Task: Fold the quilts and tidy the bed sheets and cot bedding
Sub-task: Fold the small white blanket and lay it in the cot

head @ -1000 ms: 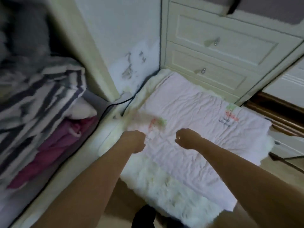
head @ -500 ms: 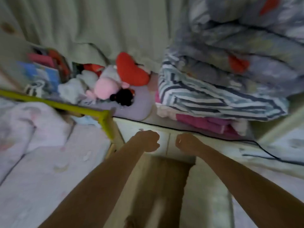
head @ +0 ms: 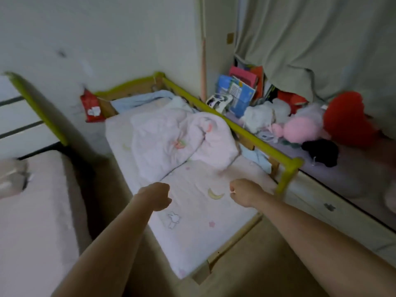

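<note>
View has swung from the folded stack to the cot; rumpled pink quilt now ahead; left hand and right hand stay fisted, fingers curled on nothing

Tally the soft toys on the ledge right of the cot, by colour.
Red: 1
Pink: 1
White: 1
Black: 1
Total: 4 that I can tell apart; the pile is blurred, more may be hidden.

The cot sheet is smooth, matt pale-pink cloth with small printed shapes. On it the quilt is soft, rumpled, puffy cloth. The cot rail looks like yellow-green padding over bare wood. The pink toy is fuzzy plush; the curtain is matt cloth.
</note>
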`<action>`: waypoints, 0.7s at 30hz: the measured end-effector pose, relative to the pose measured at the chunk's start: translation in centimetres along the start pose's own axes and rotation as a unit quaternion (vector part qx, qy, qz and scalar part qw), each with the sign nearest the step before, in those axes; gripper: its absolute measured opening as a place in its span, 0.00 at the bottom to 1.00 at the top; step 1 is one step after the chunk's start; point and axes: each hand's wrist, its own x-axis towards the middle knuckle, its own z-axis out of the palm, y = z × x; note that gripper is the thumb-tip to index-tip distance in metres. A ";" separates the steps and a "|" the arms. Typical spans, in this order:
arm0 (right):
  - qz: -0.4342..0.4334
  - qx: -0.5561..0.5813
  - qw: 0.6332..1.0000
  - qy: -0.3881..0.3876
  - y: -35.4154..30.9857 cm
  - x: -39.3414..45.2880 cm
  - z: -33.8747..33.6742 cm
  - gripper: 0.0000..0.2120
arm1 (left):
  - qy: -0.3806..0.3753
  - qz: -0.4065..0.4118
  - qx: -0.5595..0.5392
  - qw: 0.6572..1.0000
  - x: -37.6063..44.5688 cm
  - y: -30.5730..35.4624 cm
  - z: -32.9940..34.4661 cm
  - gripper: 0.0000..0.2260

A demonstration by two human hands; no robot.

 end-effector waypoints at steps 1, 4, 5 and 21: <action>-0.005 0.002 1.000 0.004 -2.5 1.6 0.0 0.14 | 0.005 -0.014 -0.008 1.000 0.3 -2.8 -0.4 0.22; -0.022 0.006 1.000 0.001 -8.0 5.5 -0.1 0.15 | 0.032 -0.046 -0.032 0.998 1.8 -9.2 -1.3 0.21; -0.032 0.002 0.999 0.002 -9.1 6.7 -0.1 0.15 | 0.034 -0.056 -0.046 0.997 2.2 -10.6 -1.6 0.22; -0.062 0.000 0.997 -0.046 -20.3 38.6 3.8 0.22 | -0.004 -0.218 -0.340 0.915 25.9 -25.5 0.4 0.29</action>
